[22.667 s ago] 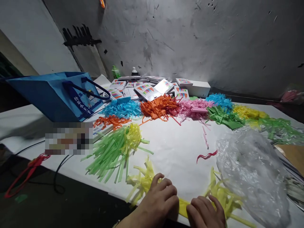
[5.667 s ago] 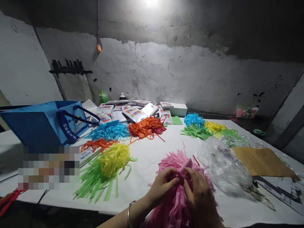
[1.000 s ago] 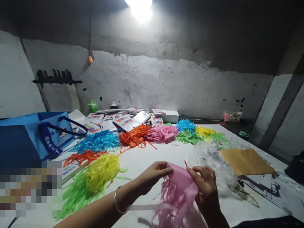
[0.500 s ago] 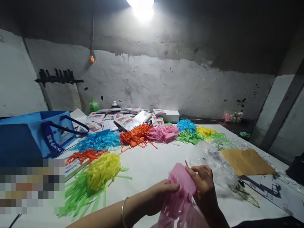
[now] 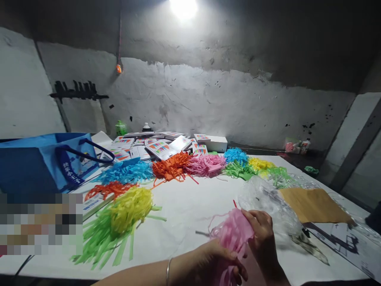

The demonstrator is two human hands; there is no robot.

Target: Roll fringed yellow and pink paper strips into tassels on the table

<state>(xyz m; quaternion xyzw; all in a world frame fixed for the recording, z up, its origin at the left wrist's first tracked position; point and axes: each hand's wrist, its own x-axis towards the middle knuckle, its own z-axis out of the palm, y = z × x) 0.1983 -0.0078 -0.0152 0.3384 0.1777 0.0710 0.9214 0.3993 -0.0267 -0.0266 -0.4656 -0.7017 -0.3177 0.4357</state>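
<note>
Over the near part of the table I hold a bunch of pink tissue-paper fringe (image 5: 233,230), cut into thin strips below an uncut band. My right hand (image 5: 263,234) is closed on the band at its upper right. Lower down, my left hand (image 5: 218,258), with a bangle at the wrist, has its fingers curled round the hanging strips. A few loose strips stick out to the left of the bunch. Beside my right fingertips a thin red piece (image 5: 235,203) points up; what it belongs to is hidden.
Fringe bunches lie along the table (image 5: 178,206): blue (image 5: 127,171), orange (image 5: 171,166), pink (image 5: 206,165), yellow (image 5: 132,208) over green. Printed flat packs (image 5: 160,149) are piled behind. A blue bag (image 5: 26,167) stands left; clear plastic (image 5: 264,202) and a brown sheet (image 5: 315,204) lie right.
My left hand has shifted down and right, from the upper part of the pink fringe to its strips. The fringe has turned, showing more cut strips, and my right hand still grips the band.
</note>
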